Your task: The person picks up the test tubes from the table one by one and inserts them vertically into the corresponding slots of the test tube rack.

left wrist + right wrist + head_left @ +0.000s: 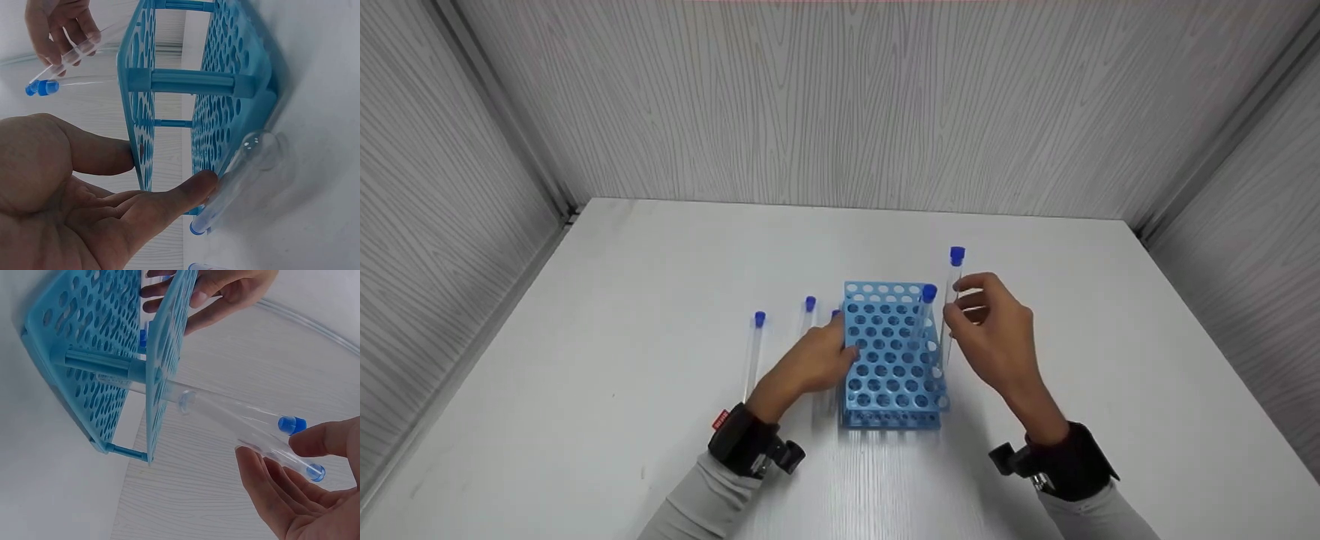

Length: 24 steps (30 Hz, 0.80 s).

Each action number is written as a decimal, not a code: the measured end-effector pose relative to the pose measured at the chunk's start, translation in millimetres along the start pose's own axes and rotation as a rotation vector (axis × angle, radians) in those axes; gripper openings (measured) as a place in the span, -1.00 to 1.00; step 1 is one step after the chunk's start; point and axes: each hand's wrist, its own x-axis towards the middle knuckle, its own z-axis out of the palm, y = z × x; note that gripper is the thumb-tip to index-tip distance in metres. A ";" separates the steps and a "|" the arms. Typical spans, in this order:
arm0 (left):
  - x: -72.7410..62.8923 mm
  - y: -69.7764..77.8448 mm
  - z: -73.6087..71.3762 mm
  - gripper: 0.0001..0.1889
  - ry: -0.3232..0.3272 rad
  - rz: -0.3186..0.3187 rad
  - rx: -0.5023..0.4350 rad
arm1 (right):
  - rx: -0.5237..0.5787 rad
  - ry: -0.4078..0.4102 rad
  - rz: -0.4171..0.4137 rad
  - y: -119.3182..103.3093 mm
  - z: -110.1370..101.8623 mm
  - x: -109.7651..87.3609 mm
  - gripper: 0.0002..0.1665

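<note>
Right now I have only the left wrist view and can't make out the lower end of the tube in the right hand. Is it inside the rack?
Observer: No. In the right wrist view, the held tube in the right hand has its rounded bottom outside the upper plate.
Reviewer: And the tube beside it?
Observer: That other tube passes through the upper plate.
Reviewer: How many tubes are left of the rack?
Observer: The head view shows three blue-capped tubes there, left of the rack.

Tubes (754,346) lie left of the rack (887,338).
</note>
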 end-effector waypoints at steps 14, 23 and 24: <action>-0.7 0.0 -0.2 -0.37 0.000 0.007 0.001 | 0.067 0.033 -0.055 -2.5 5.2 0.8 -0.70; 0.4 0.6 0.6 -0.35 -0.007 -0.003 0.001 | 0.086 0.057 -0.064 -1.4 7.3 2.4 -0.70; 0.4 0.8 0.8 -0.35 -0.008 -0.004 0.001 | 0.085 0.059 -0.065 -1.0 7.5 2.3 -0.70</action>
